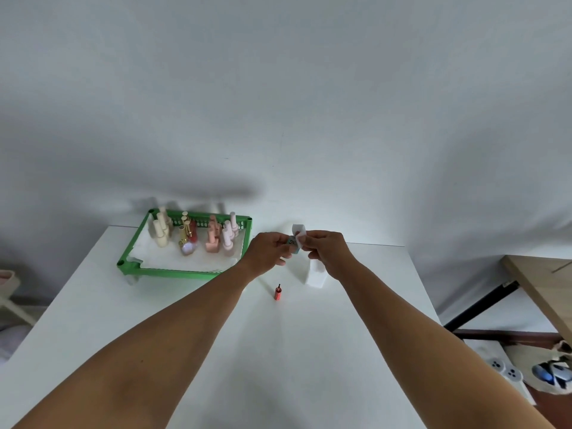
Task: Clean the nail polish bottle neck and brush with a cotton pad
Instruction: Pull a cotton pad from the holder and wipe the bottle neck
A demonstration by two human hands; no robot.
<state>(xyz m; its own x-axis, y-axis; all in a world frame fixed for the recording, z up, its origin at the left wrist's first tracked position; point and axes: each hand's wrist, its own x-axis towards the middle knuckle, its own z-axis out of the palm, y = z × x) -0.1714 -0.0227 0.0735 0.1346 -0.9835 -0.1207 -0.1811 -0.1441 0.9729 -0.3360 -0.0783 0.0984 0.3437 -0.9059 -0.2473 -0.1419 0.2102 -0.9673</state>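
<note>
Both of my hands meet above the far middle of the white table (278,351). My left hand (269,250) grips a small nail polish bottle (292,242); only a teal patch of it shows between the fingers. My right hand (325,247) pinches a white cotton pad (299,233) and presses it against the top of the bottle. The bottle neck itself is hidden by pad and fingers. On the table in front of the hands stands a small red cap (277,293) with its dark brush pointing up.
A green tray (173,270) at the far left holds several beige, gold, red and pink polish bottles. A white stack of cotton pads (315,277) lies under my right wrist. Off the table's right edge are a wooden desk (544,286) and a power strip (504,371) on the floor.
</note>
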